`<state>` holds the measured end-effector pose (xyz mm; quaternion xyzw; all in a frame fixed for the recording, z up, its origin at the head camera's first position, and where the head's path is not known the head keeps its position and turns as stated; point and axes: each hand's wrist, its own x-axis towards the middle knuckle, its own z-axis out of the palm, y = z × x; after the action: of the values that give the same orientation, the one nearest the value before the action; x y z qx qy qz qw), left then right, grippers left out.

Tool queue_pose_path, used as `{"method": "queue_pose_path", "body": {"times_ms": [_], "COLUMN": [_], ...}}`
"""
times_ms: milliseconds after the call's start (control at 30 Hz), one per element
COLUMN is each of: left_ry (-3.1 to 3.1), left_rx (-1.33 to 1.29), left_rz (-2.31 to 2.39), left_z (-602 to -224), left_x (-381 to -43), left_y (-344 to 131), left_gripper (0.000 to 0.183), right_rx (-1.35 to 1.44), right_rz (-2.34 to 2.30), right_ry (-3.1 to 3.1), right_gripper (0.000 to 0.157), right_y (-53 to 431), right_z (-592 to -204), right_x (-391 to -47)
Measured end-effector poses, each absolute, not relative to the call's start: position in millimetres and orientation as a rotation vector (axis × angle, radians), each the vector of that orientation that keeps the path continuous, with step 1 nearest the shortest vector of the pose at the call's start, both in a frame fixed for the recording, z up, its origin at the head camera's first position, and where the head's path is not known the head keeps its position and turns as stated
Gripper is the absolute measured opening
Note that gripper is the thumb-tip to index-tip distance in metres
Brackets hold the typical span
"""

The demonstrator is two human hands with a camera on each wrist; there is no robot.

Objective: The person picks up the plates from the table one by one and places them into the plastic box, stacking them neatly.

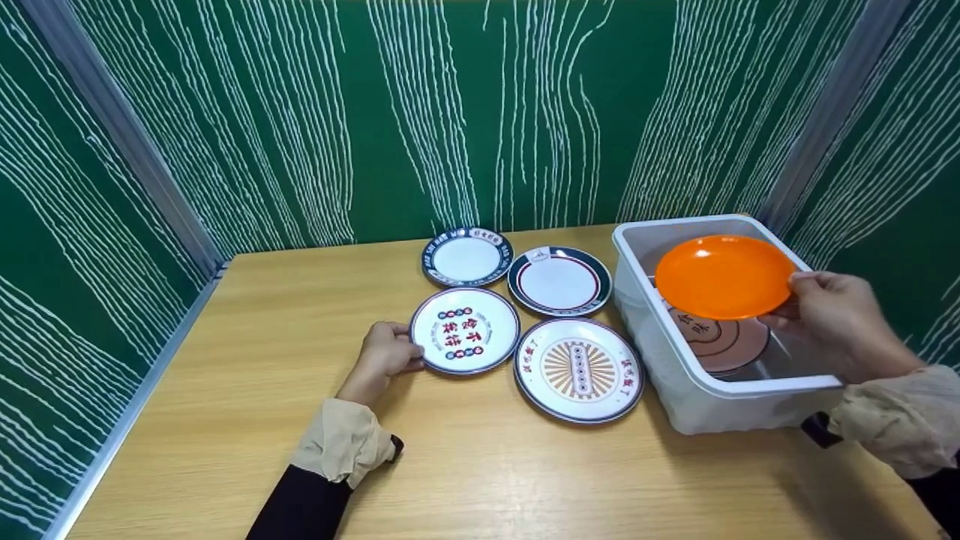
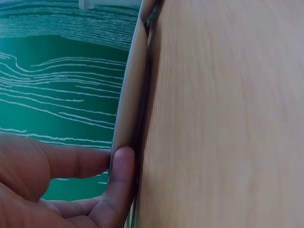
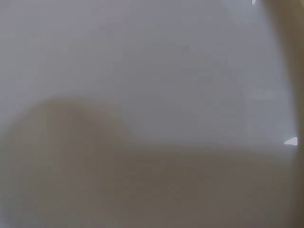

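My left hand (image 1: 388, 352) pinches the left rim of a white plate (image 1: 465, 330) with red characters. In the left wrist view that plate (image 2: 132, 95) appears edge-on, low over the wood, with the thumb and a fingertip (image 2: 123, 164) at its rim. My right hand (image 1: 836, 311) grips an orange plate (image 1: 724, 277) by its right edge, over a white plastic tub (image 1: 675, 360). Inside the tub lies a brownish-pink plate (image 1: 720, 345), partly hidden by the orange one. The right wrist view is a blurred pale surface.
Behind the left hand's plate lie a blue-rimmed plate (image 1: 466, 257) and a dark-green-rimmed plate (image 1: 560, 281). A sunburst-patterned plate (image 1: 579, 370) lies between it and the tub. Green panels (image 1: 405, 150) with white lines enclose the wooden table (image 1: 300, 315).
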<state>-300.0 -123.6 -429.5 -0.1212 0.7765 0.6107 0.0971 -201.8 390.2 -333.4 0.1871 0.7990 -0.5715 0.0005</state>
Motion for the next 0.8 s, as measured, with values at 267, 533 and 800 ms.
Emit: {"method": "queue_pose_path", "body": {"times_ms": [267, 533, 800], "left_ry": [2.297, 2.244, 2.232], "left_rx": [-0.368, -0.364, -0.364], "left_rz": [1.804, 1.843, 1.858], "left_z": [-430.7, -432.0, -432.1], "left_x": [-300.8, -299.5, -299.1], "left_y": [-123.7, -124.6, -123.1], "left_gripper": [0.052, 0.054, 0.054], "right_rx": [0.471, 0.415, 0.438], "right_rz": [-1.714, -1.572, -1.559], "right_ry": [2.482, 2.467, 2.428], "right_gripper": [0.059, 0.061, 0.06], "right_y": [392.8, 393.0, 392.9], "right_z": [-333.8, -333.1, -332.1], "right_x": [-201.3, -204.4, -205.3]}}
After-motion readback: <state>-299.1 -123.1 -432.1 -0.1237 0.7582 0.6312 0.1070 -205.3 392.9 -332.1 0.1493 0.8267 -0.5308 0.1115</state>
